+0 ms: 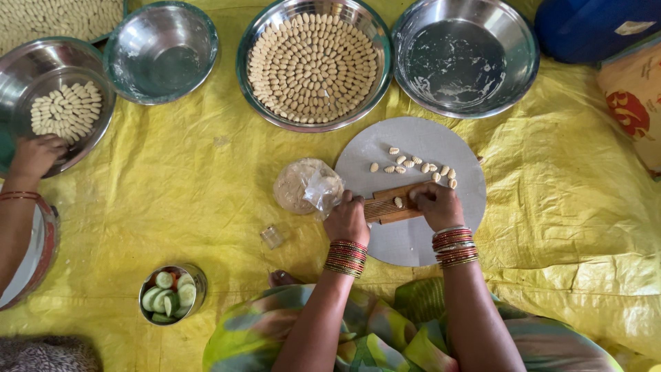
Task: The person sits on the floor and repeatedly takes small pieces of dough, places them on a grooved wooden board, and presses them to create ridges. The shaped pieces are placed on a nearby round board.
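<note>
Far left: a co-worker's hand [36, 154] w/ bangles rests on the rim of a steel bowl [21, 69] holding a small patch of shaped pale dough pieces [67, 110]. Next to it, an empty small steel bowl [162, 52]. Below, near the bottom edge, a small steel cup of cucumber slices [172, 295] sits on the yellow plastic sheet [193, 179] that covers the floor. A tiny clear glass [272, 236] stands just right of that, apart from everything.

Centre top: a wide steel plate [313, 65] packed w/ dough pieces laid in tight rings. Under it, a lump of beige dough in a clear plastic bag [306, 186] lies just beside the left edge of the round grey board [413, 241].

The person's left hand [348, 219], red and gold bangles at the wrist, is clenched round the left end of a small ridged wooden paddle [389, 207], which lies across the board's middle. One shaped dough piece [398, 202] sits on the paddle betw. the two hands. The right hand [437, 205], also bangled, is curled over the paddle's right end, fingers pressing down; whether it holds a piece under them can't be told. Above the paddle, a loose scatter of finished dough pieces [416, 165] lies on the board.

Top right: a large empty steel bowl [465, 55] w/ floury smears. Far right: a blue container [592, 24] and a patterned cushion [637, 96].
</note>
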